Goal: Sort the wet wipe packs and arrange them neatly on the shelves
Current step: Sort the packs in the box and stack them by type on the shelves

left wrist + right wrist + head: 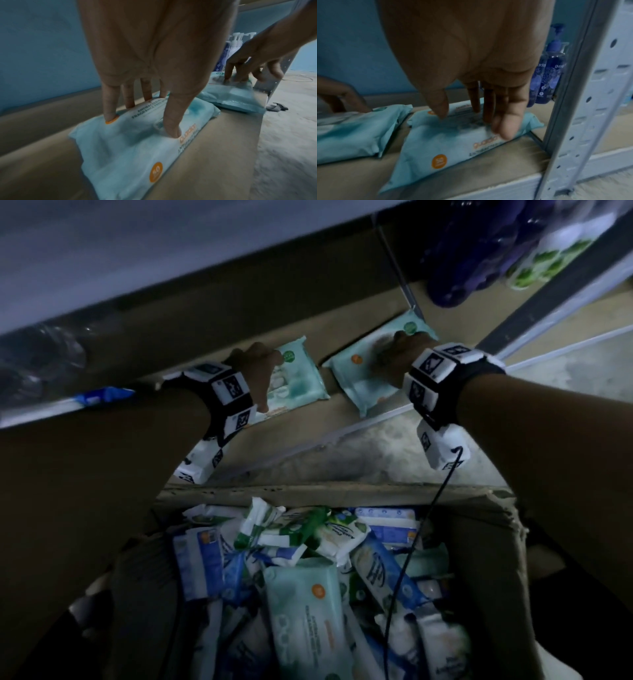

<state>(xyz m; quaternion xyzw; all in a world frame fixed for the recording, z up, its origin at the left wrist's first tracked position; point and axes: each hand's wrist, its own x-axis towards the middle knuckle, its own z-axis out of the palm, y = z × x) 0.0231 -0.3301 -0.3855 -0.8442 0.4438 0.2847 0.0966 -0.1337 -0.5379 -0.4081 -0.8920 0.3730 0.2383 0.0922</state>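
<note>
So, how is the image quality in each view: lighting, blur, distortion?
Head view: dim and underexposed, arms nearly black, the box of packs soft. Left wrist view: brighter, wide-angle stretch, the left hand looms large. Right wrist view: motion blur smears the right hand and the pack's print.

Bare shelf board (214, 155) lies open left of the two flat packs (440, 146) — a narrow gap parts them. The metal upright (570, 94) blocks the right (pump bottles (546, 75) behind it), the upper shelf (137, 268) overhead.

Teal wipe pack (137, 148): "50", "ANTIBACTERIAL", "FRAGRANCE FREE"; blue pump bottles (551, 75): "guardian".
</note>
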